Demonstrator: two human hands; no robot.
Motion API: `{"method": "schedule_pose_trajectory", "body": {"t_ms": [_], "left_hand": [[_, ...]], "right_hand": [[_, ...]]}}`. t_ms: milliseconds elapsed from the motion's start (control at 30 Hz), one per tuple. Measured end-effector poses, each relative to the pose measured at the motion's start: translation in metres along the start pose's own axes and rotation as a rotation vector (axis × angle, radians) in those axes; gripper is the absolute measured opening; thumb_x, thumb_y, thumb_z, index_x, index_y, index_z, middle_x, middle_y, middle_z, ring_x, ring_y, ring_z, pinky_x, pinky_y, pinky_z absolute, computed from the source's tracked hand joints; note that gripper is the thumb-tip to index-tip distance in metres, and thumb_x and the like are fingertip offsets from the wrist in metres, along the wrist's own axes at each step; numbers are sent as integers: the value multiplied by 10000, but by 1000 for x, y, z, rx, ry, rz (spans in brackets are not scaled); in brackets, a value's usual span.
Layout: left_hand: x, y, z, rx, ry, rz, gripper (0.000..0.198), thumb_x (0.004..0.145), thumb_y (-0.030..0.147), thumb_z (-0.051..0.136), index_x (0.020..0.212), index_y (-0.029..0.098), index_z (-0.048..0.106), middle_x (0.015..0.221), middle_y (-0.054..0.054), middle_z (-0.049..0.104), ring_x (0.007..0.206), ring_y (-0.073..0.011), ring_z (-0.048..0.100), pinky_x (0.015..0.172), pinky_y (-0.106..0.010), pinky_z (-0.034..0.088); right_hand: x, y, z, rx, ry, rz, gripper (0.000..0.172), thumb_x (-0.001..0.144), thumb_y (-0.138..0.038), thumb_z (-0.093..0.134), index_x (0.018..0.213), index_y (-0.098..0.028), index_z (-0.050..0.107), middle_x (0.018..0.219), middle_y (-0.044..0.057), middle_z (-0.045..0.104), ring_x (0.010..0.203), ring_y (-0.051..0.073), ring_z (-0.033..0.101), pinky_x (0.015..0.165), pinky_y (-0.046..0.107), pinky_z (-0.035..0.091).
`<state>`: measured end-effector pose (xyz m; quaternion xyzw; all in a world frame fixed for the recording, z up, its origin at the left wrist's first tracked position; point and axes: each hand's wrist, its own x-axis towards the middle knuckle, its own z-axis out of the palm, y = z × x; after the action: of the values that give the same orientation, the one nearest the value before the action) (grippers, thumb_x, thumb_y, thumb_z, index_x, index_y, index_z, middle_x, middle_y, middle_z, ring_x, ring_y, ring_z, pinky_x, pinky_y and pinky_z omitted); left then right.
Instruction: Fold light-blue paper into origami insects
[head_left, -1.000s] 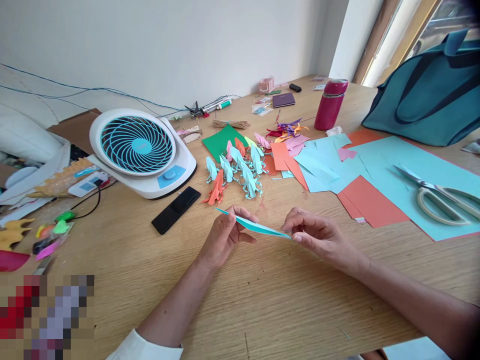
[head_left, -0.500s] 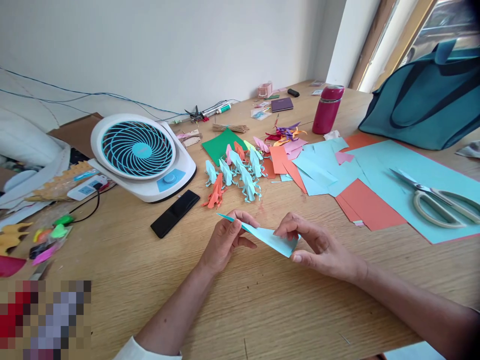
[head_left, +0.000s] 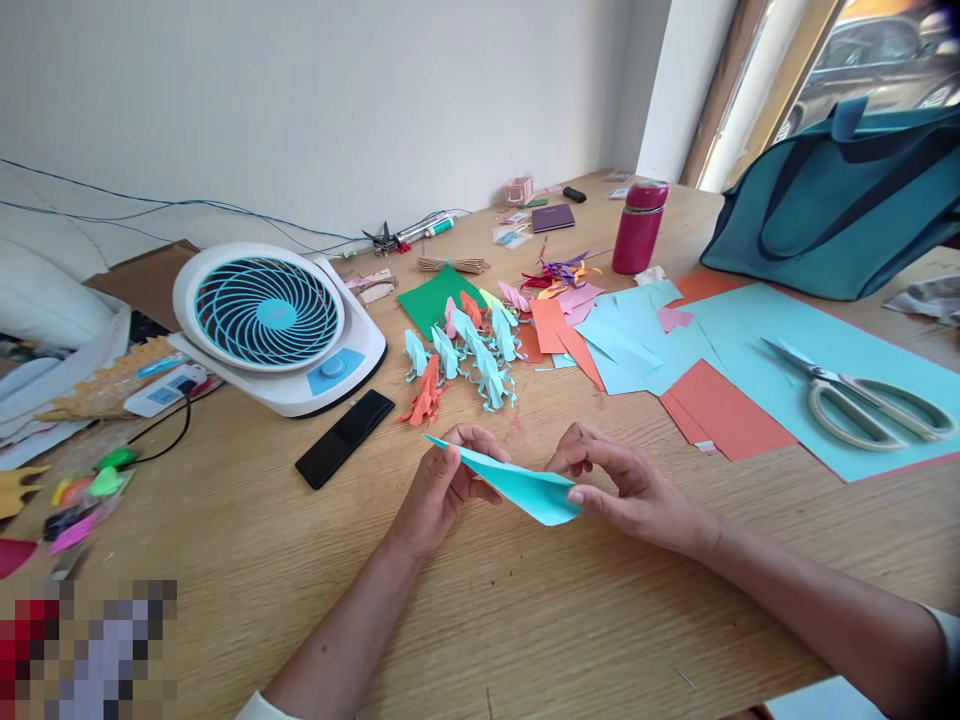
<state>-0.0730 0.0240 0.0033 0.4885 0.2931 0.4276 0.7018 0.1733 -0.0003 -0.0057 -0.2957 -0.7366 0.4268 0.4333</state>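
Observation:
Between my two hands is a folded sheet of light-blue paper [head_left: 529, 490], held tilted above the wooden table. My left hand [head_left: 442, 490] pinches its narrow pointed end between thumb and fingers. At the wider end, my right hand [head_left: 630, 490] has its thumb on the near edge and its fingers curled behind the sheet. Just beyond the hands stand several folded paper figures [head_left: 491, 375] in light blue, with an orange paper figure [head_left: 426, 392] nearest the phone.
Left of the figures are a black phone [head_left: 345, 438] and a white fan [head_left: 270, 320]. To the right lie scissors [head_left: 855, 400] on a big blue sheet [head_left: 757, 320], orange paper [head_left: 727, 410], a magenta flask [head_left: 640, 228] and a teal bag [head_left: 832, 210]. A green sheet [head_left: 427, 300] lies behind.
The paper has tipped so more of its blue face shows. My right thumb has come up onto its edge. The whole view has shifted slightly.

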Motion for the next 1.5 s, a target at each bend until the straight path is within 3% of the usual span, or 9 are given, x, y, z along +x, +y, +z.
{"method": "schedule_pose_trajectory", "body": {"t_ms": [333,567,733,867,1000,1067,1133,1267,1500], "left_hand": [[-1,-2,-17,181,-90,100,497,854,538,637,1191,186,536,1122,-112,666,964,-188,596,811,-276,466],[-4,2,-34,278,-132,-22,662,776,714,593,1124,152,602,1188,-169,662,1064,-298,611,883,-368,469],[-5,14,-51,402,15,-77,616,855,695,481,1098,157,654,1204,-167,681,1142,-325,617,972,-417,475],[-7,23,-63,685,250,30,455,866,590,555,1014,181,688,1155,-116,708,1144,-286,623,1002,-388,484],[-23,17,-40,1039,175,113,341,883,497,577,1099,251,673,1165,-58,707,1118,-250,640,967,-337,520],[-34,9,-16,1192,-38,178,325,877,452,600,1139,271,666,1174,-59,706,1090,-242,661,933,-311,544],[-43,-2,8,1319,-152,239,426,879,438,595,1267,261,605,1290,-94,648,1178,-269,619,979,-353,531],[-55,-19,39,1563,-170,235,597,817,488,663,1330,203,557,1375,-160,577,1266,-352,543,1047,-541,465],[-60,-28,53,1605,-107,169,543,850,402,641,1324,158,541,1394,-177,549,1310,-346,491,1073,-562,425]], "right_hand": [[-3,14,2,-371,-87,-71,442,839,-15,500,1227,-214,571,1186,96,596,1064,181,586,879,319,490],[-1,15,1,-466,-159,-66,483,802,-25,531,1244,-217,568,1256,115,572,1114,205,576,911,336,486],[2,18,2,-571,-235,-156,412,773,-58,549,1154,-198,618,1108,93,614,992,202,581,895,333,465],[4,21,1,-689,-279,-173,363,775,-140,591,1131,-200,628,1123,82,624,1006,210,577,910,335,444],[2,16,0,-744,-281,-156,367,775,-149,615,1137,-208,629,1141,71,627,1020,207,575,935,324,422],[1,13,0,-752,-271,-157,362,801,-137,584,1153,-209,625,1153,71,619,1039,202,568,950,323,414],[0,11,0,-737,-274,-167,346,829,-134,547,1159,-199,625,1143,79,614,1042,202,565,945,330,420],[-2,12,1,-668,-283,-191,279,851,-123,547,1107,-177,645,1094,106,614,996,197,573,904,345,449],[-4,12,-1,-668,-302,-186,248,890,-118,537,1106,-154,653,1089,119,616,1009,217,565,898,366,448]]}}
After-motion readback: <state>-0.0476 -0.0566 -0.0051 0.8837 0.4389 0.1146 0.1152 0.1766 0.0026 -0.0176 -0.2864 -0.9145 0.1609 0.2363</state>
